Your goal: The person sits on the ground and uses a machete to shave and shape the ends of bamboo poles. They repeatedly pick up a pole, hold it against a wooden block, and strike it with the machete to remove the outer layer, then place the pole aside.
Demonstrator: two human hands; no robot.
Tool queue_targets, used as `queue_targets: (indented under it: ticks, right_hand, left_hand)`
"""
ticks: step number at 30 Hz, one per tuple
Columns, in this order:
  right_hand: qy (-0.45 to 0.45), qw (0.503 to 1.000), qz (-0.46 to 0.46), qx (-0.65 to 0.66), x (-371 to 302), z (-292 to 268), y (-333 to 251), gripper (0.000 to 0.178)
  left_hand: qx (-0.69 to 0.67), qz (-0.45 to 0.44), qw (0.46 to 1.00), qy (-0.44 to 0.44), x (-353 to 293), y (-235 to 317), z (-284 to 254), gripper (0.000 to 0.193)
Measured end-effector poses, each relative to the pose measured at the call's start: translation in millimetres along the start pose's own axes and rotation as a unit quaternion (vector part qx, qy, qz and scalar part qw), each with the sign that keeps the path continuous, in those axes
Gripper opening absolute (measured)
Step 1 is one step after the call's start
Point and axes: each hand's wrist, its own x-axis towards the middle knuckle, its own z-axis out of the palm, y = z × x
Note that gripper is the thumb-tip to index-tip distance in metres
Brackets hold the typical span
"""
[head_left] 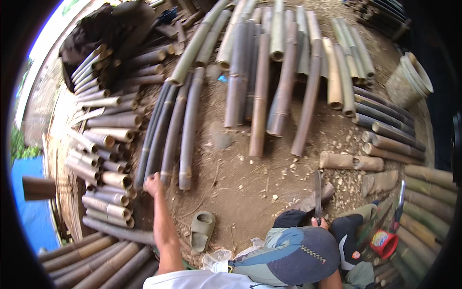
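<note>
Nearest, beside the bent knee [301, 255], the right grip [321, 223] is seen closed around the handle of a long knife [317, 195]. The blade is pointed away from the body, its long axis nearly straight up the view; it is best kept low and still there, away from the leg, while the other arm is stretched out.

Farther out, past the olive sandal [202, 231] on the ground [231, 192], the left grip [153, 184] is held with fingers curled at the near end of a dark bamboo pole [162, 126]. Whether the pole is pinched or merely touched cannot be told. A firm hold is better taken around the full girth, and any pull is best made along the length, so that the neighbouring poles are not dragged askew.

The pole is laid at the left of the dirt patch, among other dark poles. Its long axis is directed away from the person, slanted slightly rightward with distance; its far end is reached near the pale green poles [195, 45].
</note>
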Motion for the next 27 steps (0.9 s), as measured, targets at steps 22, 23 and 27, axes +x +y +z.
queue_targets:
  ticks: [22,23,27]
  right_hand:
    - [-0.119,0.992,-0.014,0.036,8.2,17.5,9.1,0.041]
    - [-0.095,0.995,-0.003,0.028,12.8,9.1,15.9,0.041]
    - [-0.070,0.997,0.028,0.034,5.5,-2.2,21.2,0.041]
  left_hand:
    - [-0.551,-0.174,0.816,-0.025,-179.4,196.0,151.2,0.038]
    - [-0.399,-0.116,0.909,-0.002,-211.9,236.4,116.1,0.040]
    - [-0.196,0.371,0.907,-0.032,-288.7,296.8,63.6,0.058]
